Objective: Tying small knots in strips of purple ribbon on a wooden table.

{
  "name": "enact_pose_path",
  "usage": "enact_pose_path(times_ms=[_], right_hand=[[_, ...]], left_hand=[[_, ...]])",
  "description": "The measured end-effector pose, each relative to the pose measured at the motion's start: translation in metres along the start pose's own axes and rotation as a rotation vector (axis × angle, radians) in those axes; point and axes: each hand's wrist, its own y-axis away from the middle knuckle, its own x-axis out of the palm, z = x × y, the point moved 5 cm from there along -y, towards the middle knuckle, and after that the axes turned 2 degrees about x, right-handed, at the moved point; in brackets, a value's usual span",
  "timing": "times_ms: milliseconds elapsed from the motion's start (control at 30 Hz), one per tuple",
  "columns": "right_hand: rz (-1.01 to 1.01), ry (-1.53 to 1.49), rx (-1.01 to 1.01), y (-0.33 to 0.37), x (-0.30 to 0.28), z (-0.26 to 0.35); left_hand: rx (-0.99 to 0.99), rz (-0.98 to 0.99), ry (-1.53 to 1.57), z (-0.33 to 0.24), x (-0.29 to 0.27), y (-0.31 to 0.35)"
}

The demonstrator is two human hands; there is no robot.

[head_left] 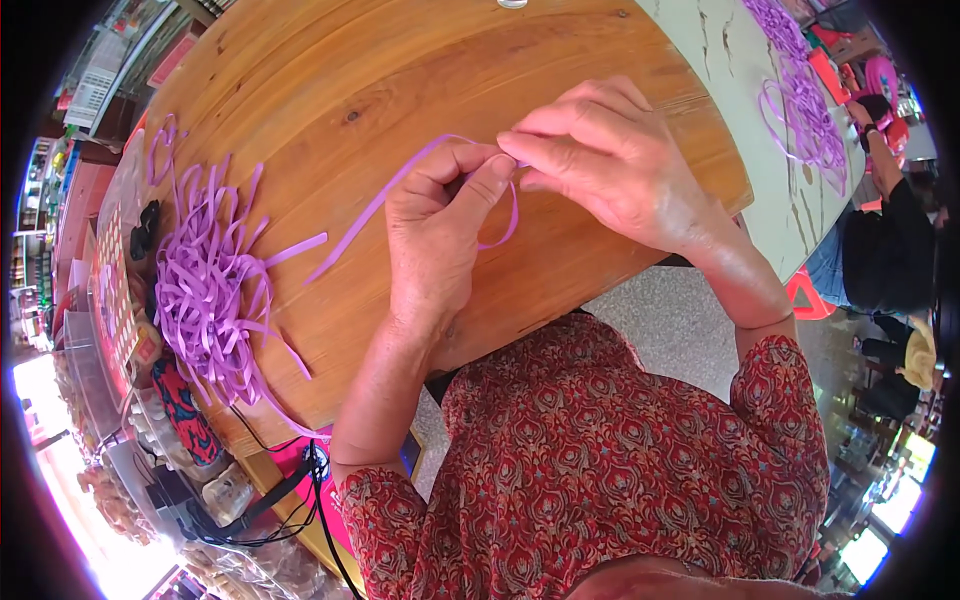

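Observation:
Over the wooden table (330, 60) my two hands meet, fingertips close together, on a thin purple ribbon (362, 222). My left hand (442, 215) pinches it between thumb and bent forefinger. From there one end trails down to the left, and a small loop hangs below the fingers. My right hand (605, 160) has thumb and forefinger closed at the same spot, the other fingers bent above; the bit of ribbon between them is mostly hidden. To the left lies a tangled heap of purple ribbons (210, 290), some strands reaching toward my left forearm.
A white marbled table (720, 60) adjoins at the right, with more purple ribbon (800, 90) along its far side. A person in black (890, 230) is beside it. Packed goods and black cables (315, 500) crowd the left edge. A red stool (808, 298) stands under the right table.

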Motion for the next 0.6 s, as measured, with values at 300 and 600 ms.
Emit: enact_pose_path(times_ms=[300,600], right_hand=[[0.128,0.048,-0.013,-0.005,0.004,-0.007],[0.409,-0.795,0.599,0.022,0.012,-0.024]], left_hand=[[0.308,0.107,-0.404,-0.003,-0.008,-0.006],[0.285,0.136,-0.402,-0.008,-0.010,-0.007]])
